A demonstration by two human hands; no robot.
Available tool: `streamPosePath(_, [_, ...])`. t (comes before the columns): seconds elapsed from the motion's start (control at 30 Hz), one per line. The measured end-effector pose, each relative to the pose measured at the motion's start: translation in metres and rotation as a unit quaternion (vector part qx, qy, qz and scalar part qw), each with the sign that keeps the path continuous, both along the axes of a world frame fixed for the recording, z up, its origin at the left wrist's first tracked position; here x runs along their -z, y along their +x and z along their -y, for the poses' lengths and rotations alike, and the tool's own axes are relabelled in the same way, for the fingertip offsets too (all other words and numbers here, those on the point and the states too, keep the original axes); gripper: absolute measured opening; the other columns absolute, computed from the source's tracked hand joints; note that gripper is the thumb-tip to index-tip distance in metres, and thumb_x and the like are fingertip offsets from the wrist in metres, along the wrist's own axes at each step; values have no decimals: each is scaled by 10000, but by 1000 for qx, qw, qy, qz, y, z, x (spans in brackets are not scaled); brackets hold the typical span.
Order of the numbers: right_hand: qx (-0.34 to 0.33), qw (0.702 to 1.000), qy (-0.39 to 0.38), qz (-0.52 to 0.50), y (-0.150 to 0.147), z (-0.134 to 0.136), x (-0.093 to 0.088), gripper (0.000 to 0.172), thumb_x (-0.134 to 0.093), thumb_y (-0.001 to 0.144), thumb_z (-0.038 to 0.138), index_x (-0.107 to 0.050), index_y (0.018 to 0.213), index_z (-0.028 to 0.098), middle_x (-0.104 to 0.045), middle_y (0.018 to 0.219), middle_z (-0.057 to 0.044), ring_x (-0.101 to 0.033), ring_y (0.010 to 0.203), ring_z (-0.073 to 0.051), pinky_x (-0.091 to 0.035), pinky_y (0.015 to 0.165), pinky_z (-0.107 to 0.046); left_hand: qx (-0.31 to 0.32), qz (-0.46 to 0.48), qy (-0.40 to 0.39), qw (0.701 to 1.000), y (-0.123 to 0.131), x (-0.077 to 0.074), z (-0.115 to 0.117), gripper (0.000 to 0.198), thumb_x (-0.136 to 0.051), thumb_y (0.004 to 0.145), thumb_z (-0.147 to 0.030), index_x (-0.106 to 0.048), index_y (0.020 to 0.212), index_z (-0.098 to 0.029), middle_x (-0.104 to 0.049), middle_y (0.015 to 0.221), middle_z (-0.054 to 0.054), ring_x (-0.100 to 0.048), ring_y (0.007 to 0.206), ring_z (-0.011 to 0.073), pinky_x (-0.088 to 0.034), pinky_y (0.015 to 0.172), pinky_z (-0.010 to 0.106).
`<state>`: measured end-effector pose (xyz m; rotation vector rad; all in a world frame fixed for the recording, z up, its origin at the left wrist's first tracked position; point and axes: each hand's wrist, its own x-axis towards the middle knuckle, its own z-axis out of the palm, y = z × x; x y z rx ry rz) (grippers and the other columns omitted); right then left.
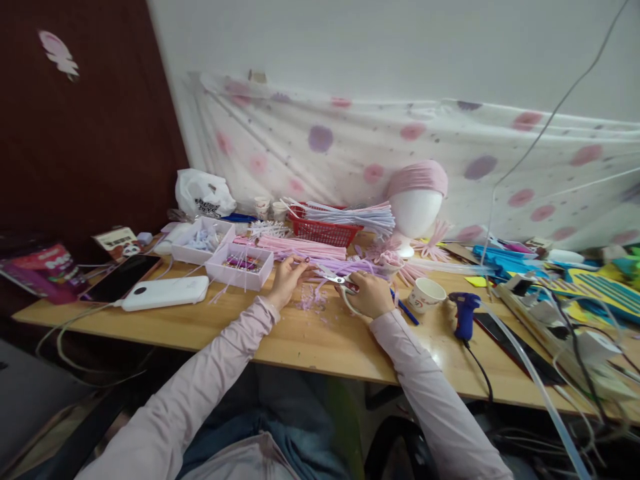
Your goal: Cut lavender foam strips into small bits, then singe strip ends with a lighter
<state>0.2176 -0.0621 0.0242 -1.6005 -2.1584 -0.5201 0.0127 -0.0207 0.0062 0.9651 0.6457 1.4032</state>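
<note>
My right hand (370, 293) is closed around the handles of a pair of scissors (336, 276), whose blades point left. The blades reach close to the fingertips of my left hand (289, 285). Those left fingers are pinched together, and what sits between them is too small to make out. Below both hands, lilac fuzzy clippings (313, 299) are scattered on the wooden table (300, 343). Purple pipe cleaners (335, 262) lie just behind the scissors, with a bundle of pink pipe cleaners (300, 247) beyond them.
On the left are a white box (240, 267) of small parts, a power bank (165, 293) and a phone (120, 279). A red basket (325, 232) and white head form (415, 210) stand behind. A paper cup (427, 295), glue gun (464, 313) and power strip (540, 320) occupy the right.
</note>
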Motion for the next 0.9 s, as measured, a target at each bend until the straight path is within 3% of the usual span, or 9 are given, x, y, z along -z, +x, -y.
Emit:
streamPosePath(0.4, [0,999,-22,33,1,-2,2,305,-486,792,444,-624,686,194,-662,724,-54,-552,630,-144,-232,537,-262,-6,-46,4,999,-6,-2,-3,268,-723,610,-286,-496,699,-175,-676,661,3,-671,629,165,-538,678,316])
streamPosePath(0.9, [13,999,-1,29,-1,0,2,354,-487,779,492,-626,654,192,-637,648,-54,-537,585,-141,-217,529,-263,7,-55,19,998,-8,-5,-4,291,-758,554,-283,-514,657,-164,-663,636,-26,-651,602,142,-535,673,310])
